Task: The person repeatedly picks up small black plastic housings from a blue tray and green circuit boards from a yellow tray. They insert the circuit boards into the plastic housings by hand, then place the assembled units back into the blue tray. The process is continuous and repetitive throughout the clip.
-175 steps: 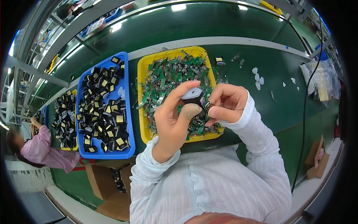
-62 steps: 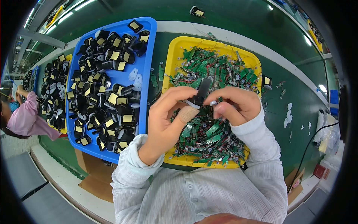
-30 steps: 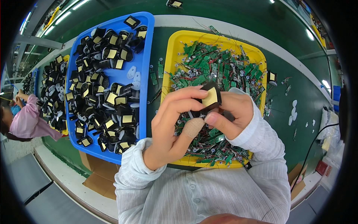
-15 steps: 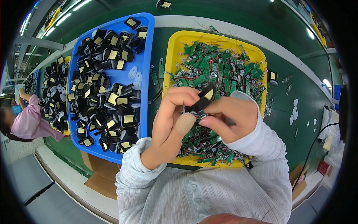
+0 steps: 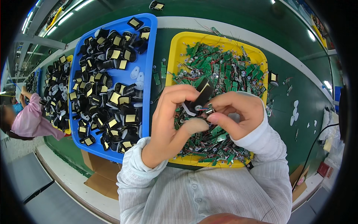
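Over the yellow tray, my left hand grips a black plastic housing with a cream pad on its face and a pale part at its lower end. The bandaged left thumb is blurred by motion and stands apart below the housing. My right hand pinches a small circuit board between thumb and forefinger. Thin coloured wires run from this board toward the housing's lower end; their far ends are hard to make out. Beneath both hands, green circuit boards with wires fill the tray.
To the left, a blue tray holds many black housings and a few pale oval pieces. Loose boards lie between the trays. White pieces lie at right. A person in pink works at far left.
The housing has turned in my left hand, showing more of its dark side and the wires. My left thumb has swung away from it. The right hand has shifted slightly rightward.
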Demonstrator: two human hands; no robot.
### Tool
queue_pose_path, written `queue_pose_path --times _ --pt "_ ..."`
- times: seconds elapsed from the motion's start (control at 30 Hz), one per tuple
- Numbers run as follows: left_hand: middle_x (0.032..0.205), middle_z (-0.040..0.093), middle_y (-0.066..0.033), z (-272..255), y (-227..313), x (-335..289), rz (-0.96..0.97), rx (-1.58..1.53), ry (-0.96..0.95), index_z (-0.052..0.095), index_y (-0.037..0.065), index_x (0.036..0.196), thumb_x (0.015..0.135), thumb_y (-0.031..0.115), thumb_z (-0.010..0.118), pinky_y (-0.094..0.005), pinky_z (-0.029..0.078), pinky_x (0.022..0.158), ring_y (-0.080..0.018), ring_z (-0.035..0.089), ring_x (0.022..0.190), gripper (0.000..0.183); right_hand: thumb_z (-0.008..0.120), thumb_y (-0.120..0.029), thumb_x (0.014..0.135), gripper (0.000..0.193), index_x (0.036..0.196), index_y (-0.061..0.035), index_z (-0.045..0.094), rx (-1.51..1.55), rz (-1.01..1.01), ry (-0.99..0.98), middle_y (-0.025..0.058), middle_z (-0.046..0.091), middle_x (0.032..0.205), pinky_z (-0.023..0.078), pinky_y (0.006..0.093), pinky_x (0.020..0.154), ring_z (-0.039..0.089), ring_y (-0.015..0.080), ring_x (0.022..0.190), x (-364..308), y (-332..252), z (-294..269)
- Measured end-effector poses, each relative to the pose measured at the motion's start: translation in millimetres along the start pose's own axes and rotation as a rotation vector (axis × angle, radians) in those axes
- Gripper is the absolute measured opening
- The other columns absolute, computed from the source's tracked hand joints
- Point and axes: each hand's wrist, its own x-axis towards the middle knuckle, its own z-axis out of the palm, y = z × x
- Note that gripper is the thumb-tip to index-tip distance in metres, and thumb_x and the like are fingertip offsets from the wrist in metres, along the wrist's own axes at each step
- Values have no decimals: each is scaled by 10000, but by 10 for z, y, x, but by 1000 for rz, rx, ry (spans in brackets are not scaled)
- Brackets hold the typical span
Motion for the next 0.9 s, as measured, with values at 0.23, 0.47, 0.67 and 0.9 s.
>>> queue_pose_path --times 0.23,0.47,0.67,0.9 --pt "943 558 -115 -63 17 -35 -87 -65 25 499 -13 1098 725 43 608 -271 413 707 -193 519 785 393 673 -42 700 176 848 14 595 -79 -115 -71 62 565 708 450 220 540 554 104 610 -41 -114 -128" --pt "837 549 -107 -55 -48 -21 -57 -58 -61 529 -21 1101 835 176 504 -260 406 656 -180 504 720 332 642 -93 757 263 937 32 498 376 59 -53 42 508 660 479 228 477 540 102 543 -54 -2 -76" --pt "857 514 -92 -25 -2 -46 -193 -292 -16 495 -42 1123 877 210 466 -224 415 611 -130 505 712 353 590 -39 800 219 989 22 500 638 197 -134 32 528 655 476 213 479 554 93 525 39 23 -158" --pt "845 507 -89 -56 -31 -38 -176 -236 -73 495 -47 1110 882 185 445 -227 412 588 -127 495 678 330 587 -37 797 222 990 23 494 744 244 -177 42 531 669 490 224 463 553 100 513 47 55 -142"
